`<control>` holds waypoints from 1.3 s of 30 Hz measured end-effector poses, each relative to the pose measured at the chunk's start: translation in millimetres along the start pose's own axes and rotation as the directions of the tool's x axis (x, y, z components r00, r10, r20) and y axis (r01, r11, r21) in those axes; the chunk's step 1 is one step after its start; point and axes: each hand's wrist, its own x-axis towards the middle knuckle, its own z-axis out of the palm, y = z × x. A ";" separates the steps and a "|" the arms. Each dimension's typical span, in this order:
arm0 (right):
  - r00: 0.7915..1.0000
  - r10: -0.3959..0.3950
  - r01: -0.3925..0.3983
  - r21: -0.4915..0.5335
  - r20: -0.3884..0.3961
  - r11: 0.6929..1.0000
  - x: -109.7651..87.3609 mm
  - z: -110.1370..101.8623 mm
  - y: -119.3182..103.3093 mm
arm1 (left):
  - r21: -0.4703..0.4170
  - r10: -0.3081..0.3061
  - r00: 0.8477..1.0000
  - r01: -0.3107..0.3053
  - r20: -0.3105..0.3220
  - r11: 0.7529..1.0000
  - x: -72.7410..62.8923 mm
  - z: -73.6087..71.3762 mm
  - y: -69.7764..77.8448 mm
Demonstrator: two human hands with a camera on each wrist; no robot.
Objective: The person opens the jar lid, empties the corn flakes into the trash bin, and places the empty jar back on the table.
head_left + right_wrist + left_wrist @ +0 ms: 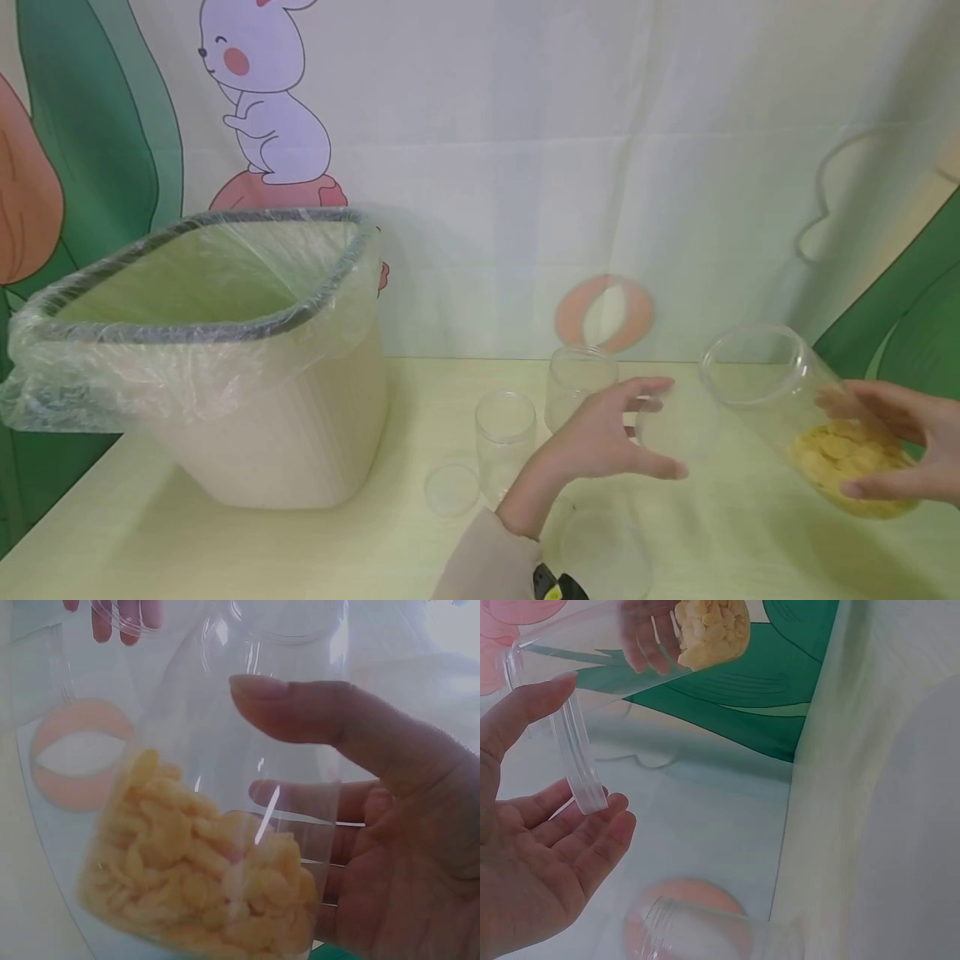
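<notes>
In the head view my right hand grips a clear jar tilted with its open mouth up and to the left. Pale yellow flat pieces fill its lower part; I cannot tell what they are. My left hand holds a clear round lid by its rim, thumb on one side and fingertips on the other. This lid is apart from the jar's mouth, a little to its left. Both hands are above the table.
A pale bin with a plastic liner stands on the left of the table. Two clear jars, one nearer and one farther, stand in the middle. Clear round lids lie in front. A printed curtain hangs behind.
</notes>
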 end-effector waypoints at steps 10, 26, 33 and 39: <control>1.000 -0.024 0.024 0.018 -0.015 1.000 -0.3 1.5 -0.3 | 0.087 0.001 0.999 -0.004 0.036 0.996 2.0 8.9 -3.3; 1.000 0.005 -0.005 0.009 -0.014 1.000 0.5 1.7 -2.4 | 0.224 -0.007 0.994 -0.018 0.108 0.974 3.5 23.3 -5.8; 0.999 -0.046 0.047 0.038 -0.029 0.998 0.0 3.3 -0.8 | 0.236 -0.043 0.986 0.004 0.160 0.972 2.4 29.6 -5.8; 0.998 -0.050 0.051 0.033 -0.031 0.998 0.3 3.2 -1.0 | 0.274 -0.071 0.978 0.015 0.196 0.962 2.6 35.3 -6.3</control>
